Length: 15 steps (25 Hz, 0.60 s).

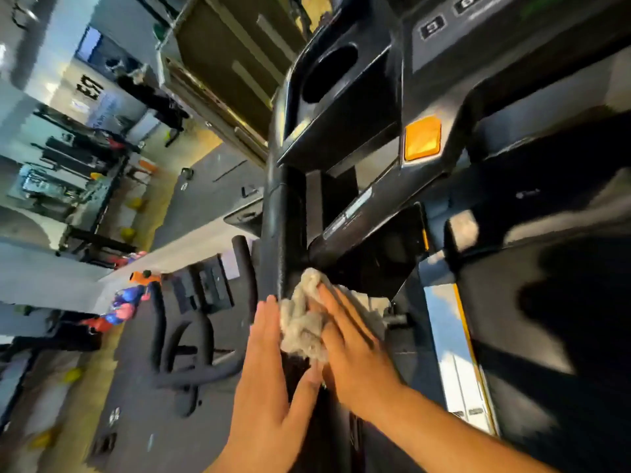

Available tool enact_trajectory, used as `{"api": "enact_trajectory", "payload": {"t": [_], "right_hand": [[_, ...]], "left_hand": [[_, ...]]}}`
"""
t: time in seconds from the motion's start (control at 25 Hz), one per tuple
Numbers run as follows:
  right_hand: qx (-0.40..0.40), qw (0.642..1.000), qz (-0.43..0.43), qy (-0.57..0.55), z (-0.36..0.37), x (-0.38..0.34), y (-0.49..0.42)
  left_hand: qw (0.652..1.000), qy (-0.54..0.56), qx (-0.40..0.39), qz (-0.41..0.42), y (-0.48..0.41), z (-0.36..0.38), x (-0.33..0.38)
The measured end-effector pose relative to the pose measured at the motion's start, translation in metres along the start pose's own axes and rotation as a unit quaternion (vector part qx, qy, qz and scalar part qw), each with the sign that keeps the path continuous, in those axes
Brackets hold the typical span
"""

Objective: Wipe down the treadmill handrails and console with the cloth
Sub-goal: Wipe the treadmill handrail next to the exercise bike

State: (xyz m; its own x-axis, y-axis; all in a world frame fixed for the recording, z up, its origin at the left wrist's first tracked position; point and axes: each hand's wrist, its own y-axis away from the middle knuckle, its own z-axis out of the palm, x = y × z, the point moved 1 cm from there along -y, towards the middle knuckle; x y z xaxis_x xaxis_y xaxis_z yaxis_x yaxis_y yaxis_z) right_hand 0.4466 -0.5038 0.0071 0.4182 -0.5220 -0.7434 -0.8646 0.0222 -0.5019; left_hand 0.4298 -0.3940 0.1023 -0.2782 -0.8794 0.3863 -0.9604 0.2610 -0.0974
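Both forearms rise from the bottom edge and meet at a crumpled grey-beige cloth (302, 322), which sits low on the treadmill, against the dark handrail (273, 213) just where a slanted crossbar (345, 216) joins it. On the cloth's left side the left hand (269, 367) lies flat with its fingers straight and together, its thumb reaching under the cloth's lower edge. From the other side the right hand (351, 346) lays straight fingers over the cloth and presses it; neither hand curls round the fabric. Higher up the frame is the black console (341, 124), with a round cup holder (329, 73), an amber button (422, 138) and blurred number keys (432, 28). Another exercise machine (191, 339) stands on the grey gym floor (205, 186) to the left, and the whole view is tilted and smeared
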Motion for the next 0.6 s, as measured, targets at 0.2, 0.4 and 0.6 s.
{"api": "enact_trajectory", "payload": {"t": [0.2, 0.4, 0.6], "right_hand": [[0.038, 0.986, -0.157, 0.050, -0.071, -0.020, -0.139], [-0.239, 0.878, -0.254, 0.327, -0.090, 0.039, -0.133], [-0.257, 0.846, -0.346, 0.314, -0.150, 0.046, -0.116]], "left_hand": [[0.997, 0.060, -0.013, -0.043, 0.004, -0.002, -0.002], [0.997, 0.074, -0.011, -0.035, 0.006, -0.003, -0.002], [0.996, 0.065, -0.011, -0.061, 0.009, -0.001, -0.003]]}}
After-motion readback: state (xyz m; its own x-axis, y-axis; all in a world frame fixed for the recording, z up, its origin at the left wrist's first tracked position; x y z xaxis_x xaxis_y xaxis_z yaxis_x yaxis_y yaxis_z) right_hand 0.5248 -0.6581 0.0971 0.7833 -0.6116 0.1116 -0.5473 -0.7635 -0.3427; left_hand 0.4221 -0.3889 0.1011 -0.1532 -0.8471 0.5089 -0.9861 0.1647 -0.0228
